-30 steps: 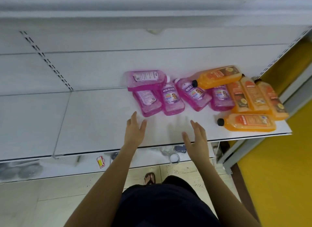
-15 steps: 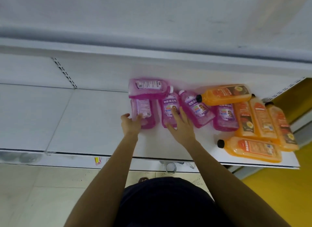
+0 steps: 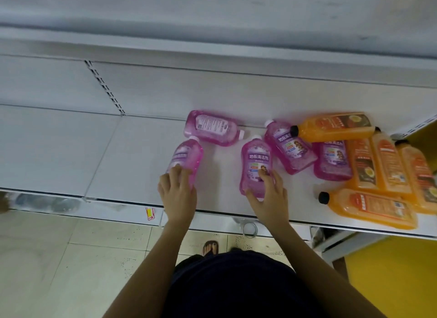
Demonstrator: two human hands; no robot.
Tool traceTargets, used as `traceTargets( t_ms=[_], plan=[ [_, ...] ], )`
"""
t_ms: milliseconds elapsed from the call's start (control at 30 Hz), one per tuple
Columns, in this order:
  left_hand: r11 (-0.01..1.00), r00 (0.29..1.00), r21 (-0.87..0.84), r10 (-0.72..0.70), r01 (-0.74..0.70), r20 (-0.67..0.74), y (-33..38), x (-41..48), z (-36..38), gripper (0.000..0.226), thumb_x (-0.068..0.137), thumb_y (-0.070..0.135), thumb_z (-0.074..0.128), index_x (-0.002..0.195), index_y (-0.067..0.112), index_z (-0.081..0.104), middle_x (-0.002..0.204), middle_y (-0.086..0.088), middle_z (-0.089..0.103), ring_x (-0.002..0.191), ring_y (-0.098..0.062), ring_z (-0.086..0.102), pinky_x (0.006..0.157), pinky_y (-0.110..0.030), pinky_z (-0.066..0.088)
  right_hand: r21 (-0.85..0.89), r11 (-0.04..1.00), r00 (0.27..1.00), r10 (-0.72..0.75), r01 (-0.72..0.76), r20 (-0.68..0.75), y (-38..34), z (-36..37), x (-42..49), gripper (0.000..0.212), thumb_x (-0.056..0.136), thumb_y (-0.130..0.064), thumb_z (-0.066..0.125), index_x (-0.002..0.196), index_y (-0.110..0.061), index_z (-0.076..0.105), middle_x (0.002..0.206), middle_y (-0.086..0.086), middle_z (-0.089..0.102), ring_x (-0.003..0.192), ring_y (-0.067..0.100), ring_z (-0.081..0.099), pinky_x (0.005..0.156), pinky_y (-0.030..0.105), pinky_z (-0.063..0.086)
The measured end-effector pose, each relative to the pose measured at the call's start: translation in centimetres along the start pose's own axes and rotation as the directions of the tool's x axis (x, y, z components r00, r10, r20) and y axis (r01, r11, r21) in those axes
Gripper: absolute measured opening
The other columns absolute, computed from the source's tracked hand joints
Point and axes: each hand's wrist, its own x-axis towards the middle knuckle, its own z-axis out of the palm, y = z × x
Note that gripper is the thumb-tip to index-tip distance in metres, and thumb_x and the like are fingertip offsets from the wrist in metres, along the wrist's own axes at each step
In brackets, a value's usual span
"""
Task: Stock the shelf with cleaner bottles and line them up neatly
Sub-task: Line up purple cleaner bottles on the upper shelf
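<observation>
Shelf [image 3: 113, 156]: white, flat. All the bottles lie on their sides on it, none upright yet.

Left hand [image 3: 177, 194] grips the base end of the left pink bottle [image 3: 188, 155]; fingers are curled over its lower body and the cap points toward the back. The thumb is hidden, probably tucked under.

Right hand [image 3: 269, 197] grips the base end of the middle pink bottle [image 3: 255, 161]; fingers are wrapped over the foot of the label, thumb against the near-left edge.

The two held bottles sit apart from each other, near the front edge. A third pink bottle [image 3: 212, 128] lies crosswise behind them; the orange bottles [image 3: 371, 208] are heaped to the right.

Handling, judged: the bottles are full of liquid, so fairly heavy for their size, with the weight shifting as they tip upright. The plastic walls look stiff but glossy — likely slick. A base-end hold suits swinging them up, but a grip across the flat mid-body would be surer for carrying; avoid the cap.

Next — stand each on its base, label forward.
</observation>
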Motion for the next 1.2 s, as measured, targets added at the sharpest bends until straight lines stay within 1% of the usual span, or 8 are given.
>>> traceTargets(
  t_ms=[133, 267, 367, 467, 633, 733, 967, 1200],
  plan=[
    [0.97, 0.958, -0.091, 0.237, -0.225, 0.161, 0.4, -1.3, 0.1, 0.031, 0.056, 0.008, 0.085, 0.084, 0.008, 0.071, 0.088, -0.01, 0.069, 0.078, -0.037, 0.061, 0.07, -0.047, 0.051, 0.119, 0.992, 0.997, 0.049, -0.041, -0.061, 0.4, -0.3, -1.5, 0.058, 0.075, -0.022, 0.075, 0.126, -0.008, 0.05, 0.139, 0.015, 0.039, 0.12, 0.032, 0.045, 0.1, 0.038, 0.035],
    [0.97, 0.978, -0.168, -0.155, 0.178, 0.14, -0.6, 0.5, 0.0, 0.03, 0.087, 0.015, 0.062, 0.113, 0.001, 0.06, 0.116, -0.021, 0.059, 0.107, -0.042, 0.05, 0.089, -0.05, 0.042, 0.338, 0.909, 0.968, 0.252, -0.244, 0.021, -0.2, -1.1, 0.6, 0.065, 0.081, -0.034, 0.069, 0.132, -0.008, 0.038, 0.133, 0.013, 0.033, 0.119, 0.028, 0.043, 0.098, 0.041, 0.043],
    [0.847, 0.802, -0.165, -0.391, 0.506, 0.451, -1.9, 2.4, -0.2, 0.056, 0.095, 0.035, 0.046, 0.14, 0.004, 0.032, 0.139, -0.02, 0.043, 0.128, -0.037, 0.037, 0.101, -0.049, 0.034, 0.332, 0.863, 0.925, 0.356, -0.38, 0.133, -0.2, -1.2, 2.3, 0.069, 0.085, -0.04, 0.063, 0.136, -0.005, 0.032, 0.131, 0.016, 0.042, 0.114, 0.03, 0.049, 0.093, 0.043, 0.047],
    [0.759, 0.684, -0.211, -0.381, 0.615, 0.622, -2.1, 3.5, -0.4, 0.063, 0.095, 0.037, 0.046, 0.143, 0.001, 0.024, 0.136, -0.021, 0.048, 0.122, -0.035, 0.049, 0.095, -0.041, 0.041, 0.404, 0.777, 0.876, 0.417, -0.482, 0.242, 0.0, -1.3, 2.6, 0.059, 0.083, -0.035, 0.068, 0.124, -0.001, 0.044, 0.113, 0.011, 0.059, 0.092, 0.025, 0.062, 0.07, 0.028, 0.051],
    [0.562, 0.488, -0.242, -0.342, 0.791, 0.803, -1.8, 3.1, -1.5, 0.057, 0.089, 0.028, 0.061, 0.13, -0.007, 0.044, 0.122, -0.024, 0.058, 0.103, -0.035, 0.06, 0.088, -0.042, 0.049, 0.418, 0.658, 0.768, 0.427, -0.626, 0.477, 1.2, -2.7, 1.4, 0.044, 0.076, -0.025, 0.075, 0.109, -0.002, 0.059, 0.093, 0.009, 0.068, 0.077, 0.018, 0.066, 0.055, 0.019, 0.051],
    [0.44, 0.389, -0.244, -0.277, 0.864, 0.879, -1.5, 1.2, -2.8, 0.04, 0.084, 0.025, 0.066, 0.112, -0.003, 0.061, 0.104, -0.02, 0.067, 0.086, -0.03, 0.065, 0.081, -0.04, 0.054, 0.346, 0.657, 0.691, 0.381, -0.67, 0.615, 2.1, -4.1, 0.5, 0.035, 0.073, -0.017, 0.075, 0.104, -0.005, 0.062, 0.096, 0.013, 0.07, 0.084, 0.025, 0.068, 0.071, 0.029, 0.055],
    [0.369, 0.508, -0.392, -0.303, 0.843, 0.806, -2.8, -4.3, -4.5, 0.03, 0.079, 0.008, 0.069, 0.109, 0.005, 0.061, 0.095, -0.015, 0.069, 0.076, -0.022, 0.067, 0.063, -0.029, 0.058, 0.414, 0.707, 0.773, 0.297, -0.573, 0.561, 5.2, -5.7, -2.5, 0.036, 0.062, -0.006, 0.081, 0.083, -0.025, 0.059, 0.084, -0.005, 0.067, 0.076, 0.011, 0.064, 0.061, 0.023, 0.046],
    [0.224, 0.718, -0.683, -0.256, 0.696, 0.647, -6.6, -5.4, -8.0, 0.028, 0.076, 0.014, 0.066, 0.104, 0.015, 0.063, 0.083, 0.003, 0.074, 0.071, -0.011, 0.07, 0.056, -0.02, 0.054, 0.605, 0.636, 0.861, 0.208, -0.479, 0.463, 4.0, -5.0, -5.2, 0.062, 0.057, -0.013, 0.081, 0.114, -0.015, 0.056, 0.104, 0.002, 0.067, 0.095, 0.018, 0.065, 0.073, 0.03, 0.051]
  ],
)
